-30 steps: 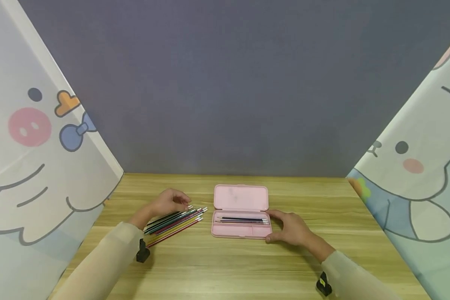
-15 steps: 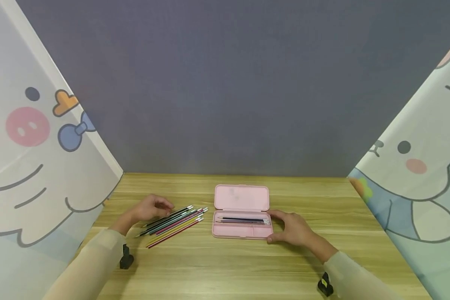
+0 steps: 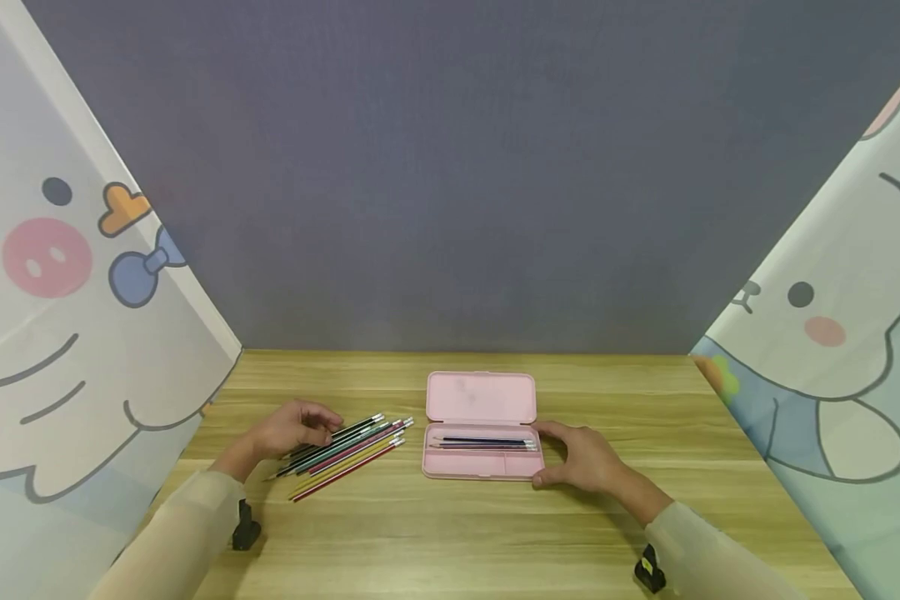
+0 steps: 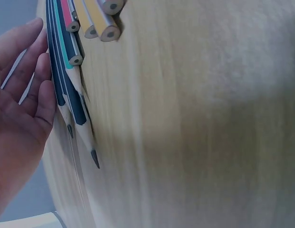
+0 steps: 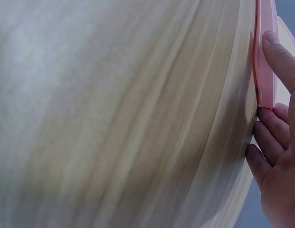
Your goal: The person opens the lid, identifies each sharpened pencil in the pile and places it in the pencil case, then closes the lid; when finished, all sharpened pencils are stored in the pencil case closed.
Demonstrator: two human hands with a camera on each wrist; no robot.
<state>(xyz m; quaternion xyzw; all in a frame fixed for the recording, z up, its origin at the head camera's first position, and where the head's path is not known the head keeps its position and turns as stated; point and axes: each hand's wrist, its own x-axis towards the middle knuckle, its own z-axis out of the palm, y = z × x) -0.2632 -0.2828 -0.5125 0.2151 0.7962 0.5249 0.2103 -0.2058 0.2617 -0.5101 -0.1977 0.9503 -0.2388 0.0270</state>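
An opened pink pencil case (image 3: 450,462) stands mid-table with its lid back and a few dark pencils (image 3: 483,442) in its rear compartment. At its right end my right hand (image 3: 587,460) holds the corner, thumb (image 5: 280,54) on the front side and fingers at the end wall. To the left of the case lies a slanted bundle of several loose pencils (image 3: 352,450), dark, red and yellow, with white erasers toward the case. My left hand (image 3: 294,427) is beside the rear dark pencils (image 4: 66,90), fingers loosely bent, with nothing visible in its grasp.
The wooden table (image 3: 450,542) ends at a grey back wall (image 3: 465,208). Cartoon-printed panels rise at the left (image 3: 60,350) and the right (image 3: 840,375). A small black device (image 3: 245,527) is worn at my left wrist.
My left hand has drawn back leftward from the eraser ends of the pencils toward their middle, then dropped slightly. My right hand has stayed at the pencil case.
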